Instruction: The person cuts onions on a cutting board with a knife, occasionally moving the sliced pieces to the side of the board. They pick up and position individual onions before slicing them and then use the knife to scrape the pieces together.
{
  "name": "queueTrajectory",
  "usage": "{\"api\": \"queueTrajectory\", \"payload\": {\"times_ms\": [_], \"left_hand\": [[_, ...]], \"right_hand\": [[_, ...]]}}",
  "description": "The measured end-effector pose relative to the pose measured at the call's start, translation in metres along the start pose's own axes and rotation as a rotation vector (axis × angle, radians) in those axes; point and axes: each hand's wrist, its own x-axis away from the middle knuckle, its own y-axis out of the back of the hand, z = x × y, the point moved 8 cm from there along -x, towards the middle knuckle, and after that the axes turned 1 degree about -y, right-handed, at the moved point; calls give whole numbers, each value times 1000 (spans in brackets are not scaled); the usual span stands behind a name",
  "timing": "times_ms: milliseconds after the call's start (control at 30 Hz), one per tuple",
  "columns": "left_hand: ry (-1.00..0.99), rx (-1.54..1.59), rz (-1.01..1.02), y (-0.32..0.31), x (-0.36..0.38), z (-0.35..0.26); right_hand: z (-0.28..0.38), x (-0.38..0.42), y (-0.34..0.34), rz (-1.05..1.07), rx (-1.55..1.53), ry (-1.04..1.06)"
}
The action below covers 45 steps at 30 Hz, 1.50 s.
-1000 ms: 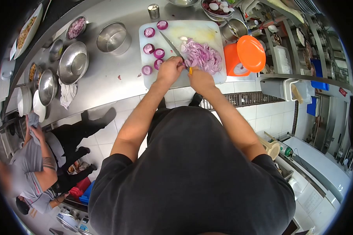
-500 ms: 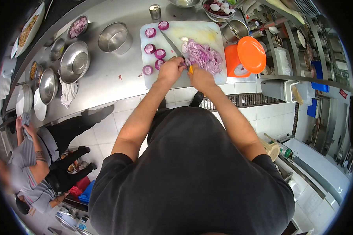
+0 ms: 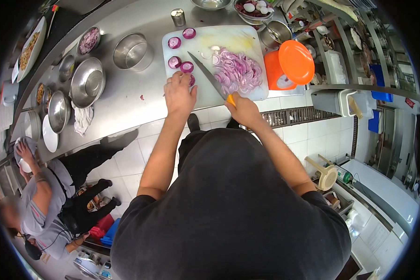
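My right hand (image 3: 245, 111) grips the yellow handle of a kitchen knife (image 3: 209, 77). Its blade lies slantwise over the white cutting board (image 3: 210, 39), pointing away to the left. Beside the blade is a heap of sliced red onion (image 3: 238, 72). At the board's left near edge, my left hand (image 3: 179, 94) reaches over the onion halves, thumb apart from the fingers. One red onion half (image 3: 192, 80) shows between its fingers and thumb; what lies under the palm is hidden. Several more peeled onion halves (image 3: 174, 62) sit farther up the board.
An orange scale (image 3: 280, 70) stands right of the board. To the left are a steel pot (image 3: 133, 52), steel bowls (image 3: 88, 83), a bowl of chopped onion (image 3: 89, 41) and a cloth (image 3: 83, 120). Two people in grey shirts (image 3: 49, 200) are at lower left, one holding a cloth.
My left hand has left the knife and slices and moved left onto the onion halves. My right hand has drawn slightly nearer and right with the knife, baring more blade.
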Motion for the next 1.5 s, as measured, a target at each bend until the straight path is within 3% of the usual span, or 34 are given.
{"api": "queueTrajectory", "payload": {"times_ms": [233,333,667,767,867,1067,1500], "left_hand": [[105,-41,202,-18,2,21],[40,-47,191,-24,-4,15],[100,366,260,-59,-18,-12],[124,285,285,-65,-20,-13],[51,200,187,-55,-23,-19],[76,243,250,-66,-27,-14],[72,249,212,-69,-38,-7]], "right_hand": [[-35,6,14,-41,78,28],[-38,0,34,-98,99,56],[-9,-10,42,-202,100,-3],[13,-5,52,-156,126,-11],[28,2,56,-73,192,-29],[43,20,60,-7,272,-13],[29,-10,16,13,186,-52]]}}
